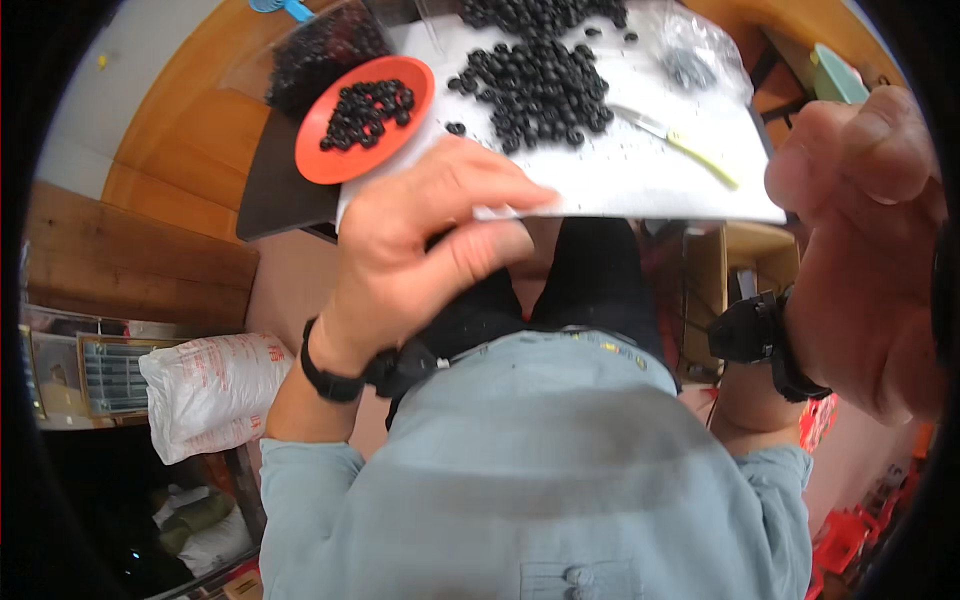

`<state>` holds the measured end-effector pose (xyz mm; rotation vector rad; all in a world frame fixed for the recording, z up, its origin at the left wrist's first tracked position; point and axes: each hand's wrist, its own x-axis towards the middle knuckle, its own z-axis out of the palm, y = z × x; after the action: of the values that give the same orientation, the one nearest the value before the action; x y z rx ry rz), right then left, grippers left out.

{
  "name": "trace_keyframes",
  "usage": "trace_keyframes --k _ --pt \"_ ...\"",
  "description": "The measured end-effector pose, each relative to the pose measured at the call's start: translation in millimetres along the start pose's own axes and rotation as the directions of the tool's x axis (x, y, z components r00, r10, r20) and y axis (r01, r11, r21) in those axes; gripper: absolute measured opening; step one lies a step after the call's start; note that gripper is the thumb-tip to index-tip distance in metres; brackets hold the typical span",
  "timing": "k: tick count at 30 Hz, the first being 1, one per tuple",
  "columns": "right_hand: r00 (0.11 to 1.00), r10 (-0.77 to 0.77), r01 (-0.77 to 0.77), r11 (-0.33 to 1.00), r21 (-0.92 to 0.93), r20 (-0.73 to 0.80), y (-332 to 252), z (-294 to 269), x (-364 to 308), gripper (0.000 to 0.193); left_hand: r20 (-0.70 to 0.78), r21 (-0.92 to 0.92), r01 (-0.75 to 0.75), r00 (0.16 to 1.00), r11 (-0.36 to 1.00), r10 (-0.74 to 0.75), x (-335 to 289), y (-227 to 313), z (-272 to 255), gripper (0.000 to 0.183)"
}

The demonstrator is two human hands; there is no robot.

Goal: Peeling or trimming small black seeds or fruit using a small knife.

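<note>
My left hand [420,240] is at the front edge of a white sheet [640,190] on the table. Its fingers lie over the sheet's edge and the thumb is below, with a whitish bit of the edge between them. My right hand [860,220] is raised close to the camera at the far right, blurred, its fingers curled; whatever they hold is hidden. Small black ring-shaped pieces [540,90] are heaped on the sheet. More of them lie on an orange-red plate [312,150] left of the heap. A knife with a yellow-green handle [700,160] rests to the right.
Behind the plate stands a clear container of dark pieces [325,60]. A clear plastic bag [695,55] lies at the sheet's far right, with a pale green bowl [838,75] beyond. A white sack [215,390] stands at left; an open wooden box [755,260] is below the table.
</note>
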<state>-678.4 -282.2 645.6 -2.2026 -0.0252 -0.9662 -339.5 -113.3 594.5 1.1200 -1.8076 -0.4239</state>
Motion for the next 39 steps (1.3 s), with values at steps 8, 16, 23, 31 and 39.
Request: trace_keyframes --k 8,16,23,31,39 --pt "1.000 0.005 -0.005 1.000 0.013 0.007 -28 26 41 0.113 0.227 -0.522 -0.493 0.706 0.695 0.671 30 88 -12 0.025" --pt "0.977 -0.196 0.161 0.937 -0.310 -0.086 -91 -35 -2 0.112 0.100 -0.013 -0.021 0.995 1.000 0.023 54 128 -22 0.026" --pt "0.977 -0.149 0.088 0.934 -0.346 -0.154 -97 21 66 0.111 0.166 -0.288 -0.115 0.972 0.951 0.167 47 127 -31 0.021" --pt "0.969 -0.147 0.059 0.918 -0.392 -0.198 -105 24 92 0.110 0.159 -0.552 -0.215 0.921 0.806 0.355 49 123 -42 0.016" --pt "0.946 -0.142 0.004 0.904 -0.427 -0.291 -123 31 103 0.109 0.164 -0.773 -0.223 0.834 0.594 0.526 44 132 -57 0.011"
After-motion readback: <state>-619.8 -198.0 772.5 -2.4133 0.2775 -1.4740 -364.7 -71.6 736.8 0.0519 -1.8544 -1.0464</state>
